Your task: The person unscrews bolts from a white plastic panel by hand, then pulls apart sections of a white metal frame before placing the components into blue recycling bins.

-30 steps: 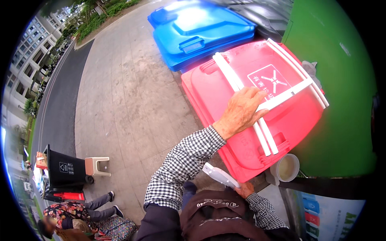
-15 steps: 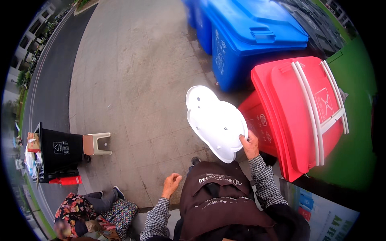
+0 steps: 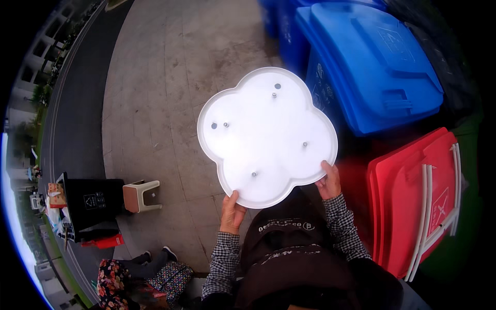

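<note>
A white four-lobed panel point(image 3: 266, 139) with a raised rim is held out in front of my body, its wide face toward me. Several small metal posts and two dark round spots dot its surface. My left hand point(image 3: 232, 213) grips the lower left edge, thumb over the rim. At the lower right edge my right hand point(image 3: 329, 182) grips too, its thumb on the near face. The fingers behind the panel are partly hidden. A brown apron point(image 3: 289, 235) covers my front below it.
A blue wheeled bin point(image 3: 377, 67) and a red lidded bin point(image 3: 413, 201) with white bars on its lid stand at the right. To the left are a filled black bin point(image 3: 93, 206) and a small stool point(image 3: 141, 196). A person point(image 3: 113, 281) in floral clothing is at lower left.
The panel has turned from edge-tilted to nearly face-on. My left hand, earlier away from it, now grips its edge; my right hand still holds on. The view has shifted, moving the bins rightward.
</note>
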{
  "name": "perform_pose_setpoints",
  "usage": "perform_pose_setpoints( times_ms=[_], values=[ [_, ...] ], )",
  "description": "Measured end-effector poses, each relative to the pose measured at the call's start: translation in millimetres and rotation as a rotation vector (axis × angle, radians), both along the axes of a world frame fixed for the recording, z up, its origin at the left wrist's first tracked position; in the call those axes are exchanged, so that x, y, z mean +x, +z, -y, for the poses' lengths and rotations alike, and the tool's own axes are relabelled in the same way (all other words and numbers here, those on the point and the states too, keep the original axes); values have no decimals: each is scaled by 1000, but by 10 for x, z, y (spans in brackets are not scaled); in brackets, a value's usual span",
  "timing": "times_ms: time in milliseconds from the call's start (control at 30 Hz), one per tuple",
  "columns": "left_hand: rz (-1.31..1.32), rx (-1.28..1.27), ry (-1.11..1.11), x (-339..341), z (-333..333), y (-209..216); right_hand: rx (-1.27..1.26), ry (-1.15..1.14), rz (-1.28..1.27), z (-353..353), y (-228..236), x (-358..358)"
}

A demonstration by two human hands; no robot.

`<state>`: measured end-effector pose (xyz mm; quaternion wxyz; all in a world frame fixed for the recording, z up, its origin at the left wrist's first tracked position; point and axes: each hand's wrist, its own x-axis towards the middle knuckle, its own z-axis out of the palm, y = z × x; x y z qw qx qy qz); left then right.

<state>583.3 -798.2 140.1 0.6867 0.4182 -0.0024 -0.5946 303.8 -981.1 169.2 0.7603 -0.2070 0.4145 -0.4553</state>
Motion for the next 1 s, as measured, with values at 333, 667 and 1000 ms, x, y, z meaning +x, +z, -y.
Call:
perform_pose_setpoints(
  times_ms=[333, 667, 1000],
  values=[
    [168, 40, 223, 760, 1677, 514, 126, 171, -109, 1828, -72, 1030],
    [291, 135, 185, 2090, 3009, 365, 105, 213, -368, 2647, -25, 1717],
    [514, 60, -27, 3524, 4142, 771, -368, -147, -573, 4437, 1809, 1816]
  ],
)
